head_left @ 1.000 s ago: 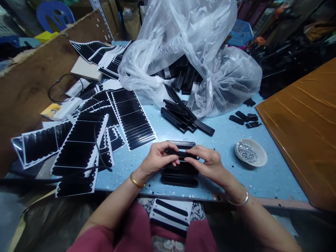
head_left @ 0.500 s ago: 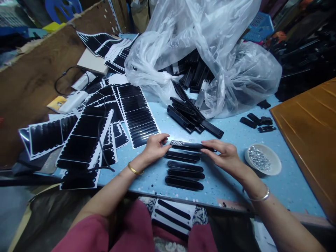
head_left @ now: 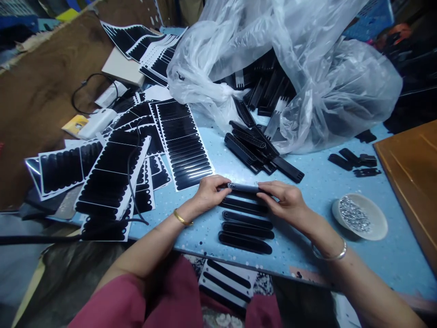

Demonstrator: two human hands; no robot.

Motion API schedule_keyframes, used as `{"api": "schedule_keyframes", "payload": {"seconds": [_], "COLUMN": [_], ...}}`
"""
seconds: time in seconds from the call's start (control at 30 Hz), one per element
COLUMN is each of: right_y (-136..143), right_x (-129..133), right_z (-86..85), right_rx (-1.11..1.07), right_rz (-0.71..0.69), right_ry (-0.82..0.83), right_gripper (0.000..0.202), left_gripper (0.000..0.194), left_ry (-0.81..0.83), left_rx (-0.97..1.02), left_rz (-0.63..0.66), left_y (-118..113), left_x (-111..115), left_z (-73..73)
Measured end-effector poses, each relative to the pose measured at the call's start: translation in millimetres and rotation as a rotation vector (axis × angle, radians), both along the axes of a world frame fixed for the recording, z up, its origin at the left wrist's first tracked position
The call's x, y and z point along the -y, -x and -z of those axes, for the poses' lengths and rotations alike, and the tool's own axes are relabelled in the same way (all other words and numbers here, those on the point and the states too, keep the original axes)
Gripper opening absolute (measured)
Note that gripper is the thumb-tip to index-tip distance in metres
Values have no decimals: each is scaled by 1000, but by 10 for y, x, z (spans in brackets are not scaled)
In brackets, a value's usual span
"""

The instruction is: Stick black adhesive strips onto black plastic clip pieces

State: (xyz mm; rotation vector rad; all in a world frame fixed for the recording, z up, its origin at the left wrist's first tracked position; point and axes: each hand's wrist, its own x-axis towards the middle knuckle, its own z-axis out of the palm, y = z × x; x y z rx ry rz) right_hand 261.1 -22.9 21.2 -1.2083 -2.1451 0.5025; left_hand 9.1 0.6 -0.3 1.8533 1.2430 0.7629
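A long, narrow black plastic piece [head_left: 244, 187] lies between my hands, one end in each. My left hand [head_left: 210, 191] is closed with thumb and fingers around its left end, where a patterned patch partly shows. At the right end, my right hand [head_left: 282, 197] pinches the piece between thumb and fingers. Just below, several similar black pieces with rounded ends [head_left: 246, 230] form a column on the blue table [head_left: 191, 228]. A pile of black pieces with patterned faces [head_left: 241, 148] lies behind my hands.
Sheets of black stickers [head_left: 182, 146] cover the left side, with a black cable [head_left: 129, 182] across them. Behind stands a clear plastic bag [head_left: 344, 91] holding more black pieces. To the right are a bowl of small metal parts [head_left: 377, 223] and an orange-brown panel [head_left: 413, 159].
My left hand has closed on the left end of the black piece, covering most of its patterned patch. My right hand still holds the other end. The view has shifted slightly.
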Motion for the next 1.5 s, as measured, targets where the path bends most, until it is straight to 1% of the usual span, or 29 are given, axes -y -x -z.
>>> {"api": "schedule_keyframes", "payload": {"seconds": [0.17, 0.37, 0.5, 0.8, 1.07, 1.5], "right_y": [36, 56, 53, 57, 79, 72], "right_x": [-31, -51, -54, -64, -69, -63], "right_z": [16, 38, 36, 11, 5, 28], "right_rx": [6, 1, 20, 67, 72, 68], "right_rz": [-7, -23, -25, -44, -65, -58], "right_ry": [8, -13, 11, -4, -53, -34], "right_gripper": [19, 18, 18, 18, 15, 14], "left_gripper": [18, 17, 16, 18, 14, 12], "left_ry": [11, 13, 23, 10, 2, -1], "left_rx": [9, 39, 48, 46, 51, 42], "left_rz": [-1, 2, 7, 4, -2, 13], "left_y": [8, 8, 7, 10, 16, 11], "left_x": [-5, 1, 2, -2, 6, -8], "left_z": [10, -30, -51, -10, -21, -26]}}
